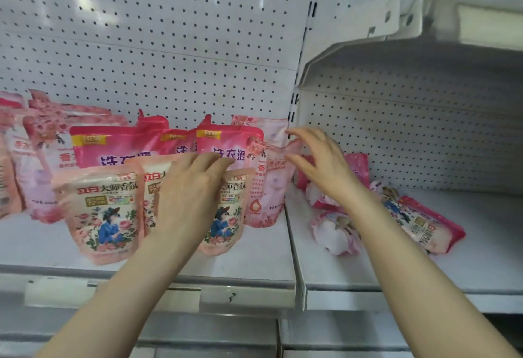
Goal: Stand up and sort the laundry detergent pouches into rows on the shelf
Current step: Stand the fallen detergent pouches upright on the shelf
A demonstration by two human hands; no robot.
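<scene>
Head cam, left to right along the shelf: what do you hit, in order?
standing peach pouch → left hand → standing pale pink pouch → right hand → white-pink pouch lying flat → red-edged pouch lying flat

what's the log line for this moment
left hand: rests on front pouch | right hand: pinches pale pouch | fallen pouches: on right shelf

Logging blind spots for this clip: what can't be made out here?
- Head view: left hand covers the middle front pouches; its grip is hidden.
- Right hand on pale pouch: motion blur, grip unclear.
- Lying pouches: partly behind the right forearm.
- Leftmost pouches: cut by frame edge.
</scene>
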